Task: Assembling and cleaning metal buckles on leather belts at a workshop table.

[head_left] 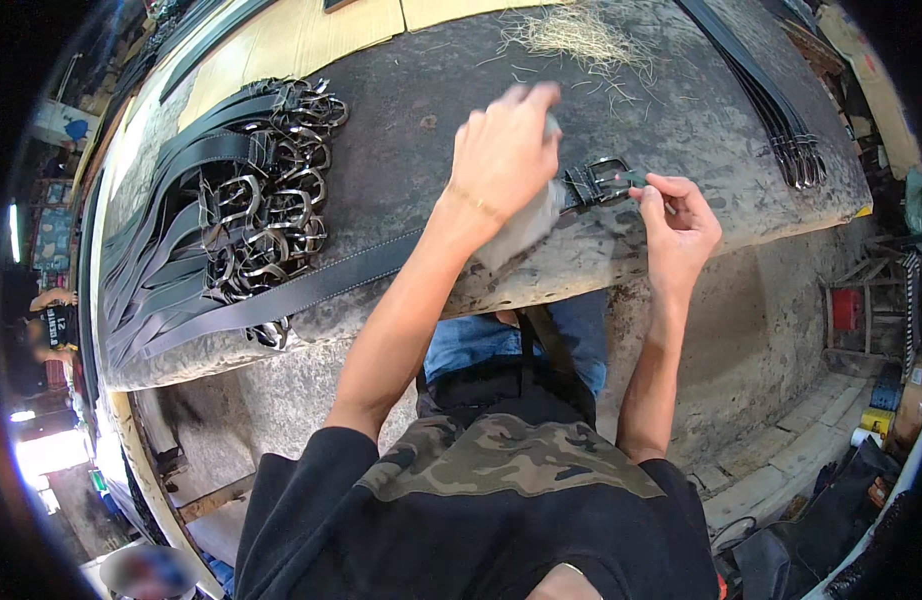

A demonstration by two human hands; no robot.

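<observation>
Belt: I see a black belt point(321, 280) lying across the desk point(431, 130), long axis running lower left to upper right, buckle point(603, 180) end pointing right.
Left hand: my left hand point(503, 150) presses a grey cloth point(521, 228) on the strap, fingers spread.
Right hand: my right hand point(678, 222) pinches the buckle's tip.
Pile: more buckled belts point(251, 220) lie heaped at centre left.

left hand point(503, 150): flat, palm down | right hand point(678, 220): fingers pinched
</observation>
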